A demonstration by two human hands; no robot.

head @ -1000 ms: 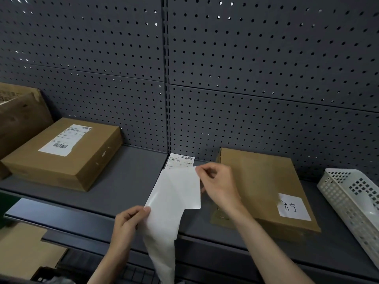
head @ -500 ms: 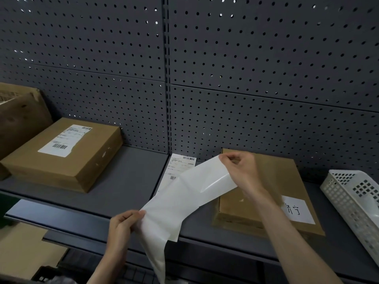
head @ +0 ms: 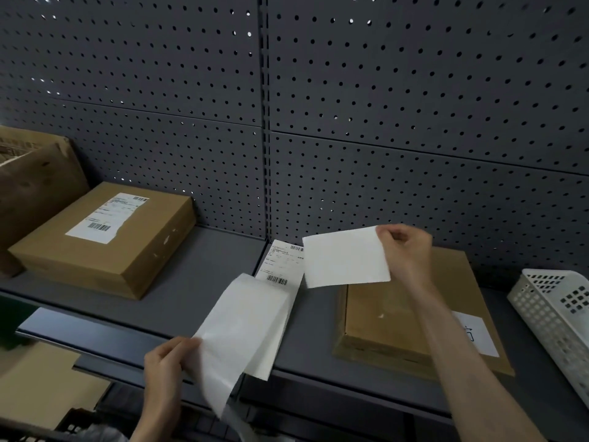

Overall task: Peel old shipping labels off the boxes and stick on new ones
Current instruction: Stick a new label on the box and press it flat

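Grey shelf (head: 204,282), pegboard wall (head: 414,122); right hand (head: 406,250) pinches blank white label (head: 345,258), left hand (head: 165,365) grips glossy backing strip (head: 242,330).

This looks like a stockroom or parcel-handling area of a warehouse or shop. A dark grey perforated metal back panel (head: 414,90) rises behind a steel shelf (head: 197,282) of the gondola kind used for storage racking. Flat brown cardboard boxes sit on the shelf: one at the left (head: 105,247) carries a printed shipping label (head: 108,218) with barcodes, one at the right (head: 411,317) bears a white handwritten sticker (head: 478,336). Another barcoded label (head: 280,266) lies on the shelf between them. A white plastic basket (head: 554,311) stands at the far right; lower down, dim shapes may be more cardboard
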